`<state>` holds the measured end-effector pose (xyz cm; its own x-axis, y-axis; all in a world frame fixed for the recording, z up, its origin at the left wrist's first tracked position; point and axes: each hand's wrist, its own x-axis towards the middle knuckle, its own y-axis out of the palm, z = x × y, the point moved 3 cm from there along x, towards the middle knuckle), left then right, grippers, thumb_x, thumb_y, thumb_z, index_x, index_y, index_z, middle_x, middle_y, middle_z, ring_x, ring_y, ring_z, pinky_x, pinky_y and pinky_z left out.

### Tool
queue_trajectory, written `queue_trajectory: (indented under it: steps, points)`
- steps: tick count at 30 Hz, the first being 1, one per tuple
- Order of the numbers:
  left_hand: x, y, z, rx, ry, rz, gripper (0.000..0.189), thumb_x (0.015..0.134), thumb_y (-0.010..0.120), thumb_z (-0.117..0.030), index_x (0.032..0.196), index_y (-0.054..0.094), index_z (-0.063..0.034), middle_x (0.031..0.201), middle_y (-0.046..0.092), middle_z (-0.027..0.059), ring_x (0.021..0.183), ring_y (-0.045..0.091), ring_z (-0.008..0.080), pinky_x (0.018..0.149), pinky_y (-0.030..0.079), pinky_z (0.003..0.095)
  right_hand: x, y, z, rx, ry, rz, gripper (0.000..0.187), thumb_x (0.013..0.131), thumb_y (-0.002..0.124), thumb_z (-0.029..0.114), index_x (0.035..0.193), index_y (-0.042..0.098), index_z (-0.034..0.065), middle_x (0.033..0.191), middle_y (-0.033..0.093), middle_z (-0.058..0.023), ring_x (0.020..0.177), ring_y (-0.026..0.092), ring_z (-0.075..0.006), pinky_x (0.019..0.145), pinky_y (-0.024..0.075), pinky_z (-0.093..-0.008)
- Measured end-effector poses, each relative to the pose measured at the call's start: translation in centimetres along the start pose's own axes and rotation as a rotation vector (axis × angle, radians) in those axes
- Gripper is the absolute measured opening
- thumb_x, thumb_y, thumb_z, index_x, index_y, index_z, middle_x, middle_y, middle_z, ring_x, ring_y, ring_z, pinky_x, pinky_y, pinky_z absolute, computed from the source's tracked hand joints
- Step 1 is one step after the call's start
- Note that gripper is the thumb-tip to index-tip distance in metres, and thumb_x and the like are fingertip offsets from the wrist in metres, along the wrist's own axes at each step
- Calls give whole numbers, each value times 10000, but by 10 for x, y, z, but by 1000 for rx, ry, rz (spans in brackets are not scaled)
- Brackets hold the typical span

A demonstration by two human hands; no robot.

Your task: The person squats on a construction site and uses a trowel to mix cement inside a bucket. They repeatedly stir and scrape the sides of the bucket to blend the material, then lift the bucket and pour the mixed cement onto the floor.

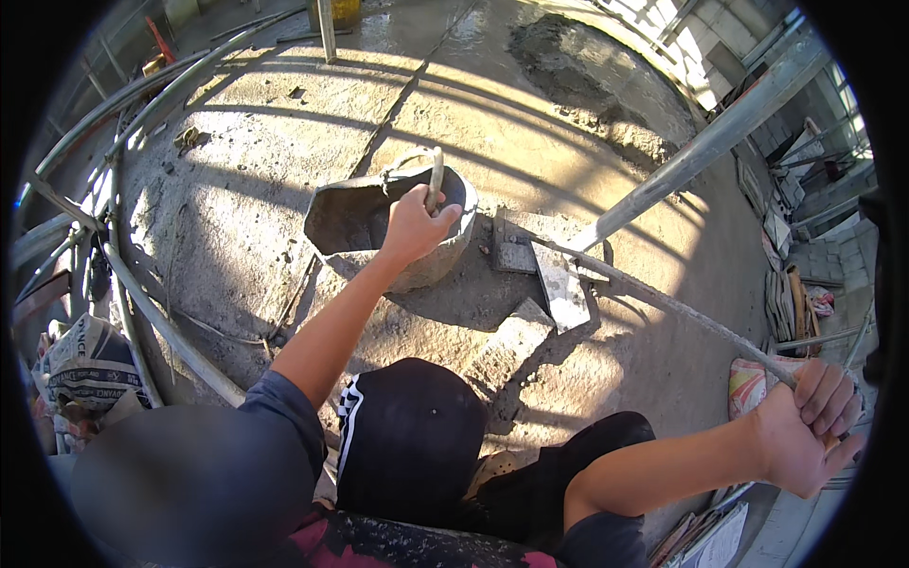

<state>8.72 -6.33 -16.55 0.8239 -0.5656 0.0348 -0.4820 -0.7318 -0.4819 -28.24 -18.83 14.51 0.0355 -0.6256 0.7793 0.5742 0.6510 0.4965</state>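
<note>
A worn, cement-crusted bucket (426, 271) with a bent rim stands on the rough floor. My left hand (420, 224) grips its stick-like handle (436, 174), which meets a rope (405, 160) tied at the far rim. The bucket's inside is dark, and its contents cannot be told. At the far right my right hand (813, 426) is closed around the end of a long hoe shaft (675, 307). The shaft slants down to a flat metal hoe blade (561, 287), which rests beside a concrete block (510, 344).
A thick metal pipe (710, 142) rises at the right, its foot near another block (513, 255). Wet mortar (603, 85) lies heaped at the back. Metal tubes (170, 330) and a printed sack (89, 369) line the left. Stacked boards (788, 305) stand right.
</note>
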Motion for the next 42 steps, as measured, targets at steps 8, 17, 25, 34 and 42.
queue_trajectory:
  steps: [8, 17, 25, 34, 42]
  points:
    - [-9, -83, 127, 255, -276, -774, 328, 842, 588, -161, 1148, 615, -46, 1012, 657, 200, 906, 656, 334, 793, 512, 417, -16, 42, -98, 104, 260, 36, 412, 945, 454, 337, 622, 260, 171, 541, 207, 23, 474, 161, -94, 448, 138, -269]
    - [-5, -84, 167, 272, -534, -615, 661, 761, 551, -129, 1382, 409, 47, 1179, 592, 271, 1013, 623, 393, 878, 514, 432, -59, 66, -281, -101, 421, -171, 453, 967, 467, 261, 609, 207, 163, 513, 169, 33, 447, 152, -90, 427, 132, -282]
    - [-4, -86, 200, 130, -545, -520, 735, 736, 528, -96, 1444, 333, -123, 1097, 635, 260, 906, 660, 387, 783, 550, 439, -98, -51, -349, -102, 576, -561, 387, 907, 431, 185, 620, 172, 179, 520, 150, 37, 441, 143, -103, 432, 132, -297]
    - [26, -90, 329, 117, -649, -377, 927, 719, 510, -78, 1529, 186, -390, 1103, 654, 232, 916, 665, 397, 814, 552, 442, -47, 21, -238, 43, 443, -194, 421, 974, 423, 221, 619, 201, 171, 548, 157, 34, 492, 122, -99, 470, 140, -291]
    - [15, -68, 181, 7, -607, -263, 920, 739, 482, -52, 1520, 178, -431, 1068, 661, 229, 699, 681, 333, 526, 570, 412, -25, 32, -193, 72, 395, -17, 405, 970, 404, 236, 616, 219, 169, 532, 157, 37, 472, 103, -82, 440, 121, -264]
